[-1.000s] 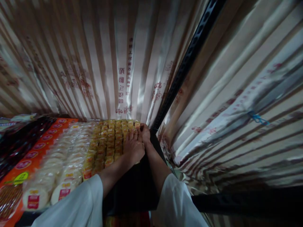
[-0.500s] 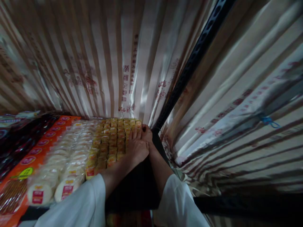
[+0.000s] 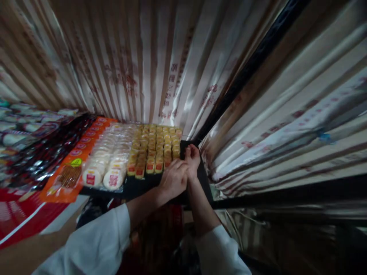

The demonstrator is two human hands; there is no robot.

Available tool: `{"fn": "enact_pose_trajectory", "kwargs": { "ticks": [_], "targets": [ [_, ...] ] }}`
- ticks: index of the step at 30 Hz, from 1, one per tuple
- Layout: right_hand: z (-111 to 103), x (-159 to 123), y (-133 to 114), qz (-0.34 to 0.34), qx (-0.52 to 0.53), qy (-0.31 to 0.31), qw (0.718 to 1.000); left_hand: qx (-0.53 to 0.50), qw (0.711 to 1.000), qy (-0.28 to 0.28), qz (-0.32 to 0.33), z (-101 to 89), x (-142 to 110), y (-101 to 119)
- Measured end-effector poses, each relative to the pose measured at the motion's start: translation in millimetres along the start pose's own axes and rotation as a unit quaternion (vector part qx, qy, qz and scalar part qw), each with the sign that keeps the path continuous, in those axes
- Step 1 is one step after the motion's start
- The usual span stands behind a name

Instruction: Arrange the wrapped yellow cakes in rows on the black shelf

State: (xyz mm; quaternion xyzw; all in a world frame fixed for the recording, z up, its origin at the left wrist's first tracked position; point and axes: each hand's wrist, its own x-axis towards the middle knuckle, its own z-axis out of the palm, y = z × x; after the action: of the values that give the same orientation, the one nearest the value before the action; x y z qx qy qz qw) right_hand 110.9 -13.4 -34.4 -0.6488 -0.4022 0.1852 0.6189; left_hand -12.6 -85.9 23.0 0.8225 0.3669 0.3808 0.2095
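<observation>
My left hand [image 3: 172, 178] lies palm down at the near right corner of a block of small yellow wrapped cakes [image 3: 153, 147] on a dark shelf [image 3: 134, 187]. Its fingers are bent and pressed together. My right hand [image 3: 192, 156] is right beside it, fingers curled at the shelf's right edge near the black upright post [image 3: 243, 74]. What the fingers of either hand grip, if anything, is hidden. Both forearms wear white sleeves.
Left of the yellow cakes lie rows of white round wrapped cakes [image 3: 107, 164], then an orange pack [image 3: 75, 164] and dark glossy packs [image 3: 43, 152]. Striped shiny rolls [image 3: 137, 65] stand behind and at the right [image 3: 286, 126]. A red box [image 3: 20, 217] sits at lower left.
Both hands have drawn back from the far corner of the yellow cakes to the near right corner. The view has pulled back and shifted, showing more of the shelf front.
</observation>
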Motion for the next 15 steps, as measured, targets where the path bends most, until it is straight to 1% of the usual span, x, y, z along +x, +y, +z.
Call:
{"fn": "enact_pose_trajectory", "kwargs": {
  "ticks": [2,3,5,7,8,9,10,11,12,13,14,15],
  "targets": [
    [-11,-43,-15,0.033,0.053,0.014,0.998,-0.025,1.0,-0.002,0.002,-13.2,-41,7],
    [-17,-67,-21,0.042,0.069,0.01,0.997,-0.036,0.999,-0.007,-0.01,-19.0,-64,10],
    [-31,-118,-30,0.058,0.071,-0.006,0.996,-0.051,0.996,-0.029,-0.066,-27.7,-111,10],
    [-45,-168,-31,0.069,0.041,-0.063,0.995,-0.045,0.983,-0.072,-0.16,-31.5,-157,5],
    [-52,-191,-29,0.072,0.005,-0.096,0.993,-0.037,0.973,-0.095,-0.207,-31.7,-178,1],
    [-58,-212,-25,0.072,-0.049,-0.166,0.982,-0.015,0.96,-0.119,-0.255,-31.0,-198,-3],
    [-64,-230,-20,0.062,-0.115,-0.245,0.961,0.008,0.943,-0.149,-0.297,-29.9,-215,-8],
    [-69,-246,-15,0.056,-0.177,-0.331,0.925,0.023,0.926,-0.185,-0.327,-28.5,-230,-12],
    [-73,-260,-10,0.052,-0.238,-0.416,0.876,0.042,0.915,-0.208,-0.343,-27.2,-242,-15],
    [-75,-271,-7,0.046,-0.292,-0.485,0.823,0.058,0.91,-0.226,-0.342,-26.1,-252,-17],
    [-77,-281,-4,0.04,-0.338,-0.533,0.774,0.073,0.908,-0.241,-0.334,-25.1,-260,-18],
    [-78,-288,-3,0.031,-0.375,-0.56,0.738,0.09,0.909,-0.251,-0.321,-24.2,-265,-19]
  ]
}}
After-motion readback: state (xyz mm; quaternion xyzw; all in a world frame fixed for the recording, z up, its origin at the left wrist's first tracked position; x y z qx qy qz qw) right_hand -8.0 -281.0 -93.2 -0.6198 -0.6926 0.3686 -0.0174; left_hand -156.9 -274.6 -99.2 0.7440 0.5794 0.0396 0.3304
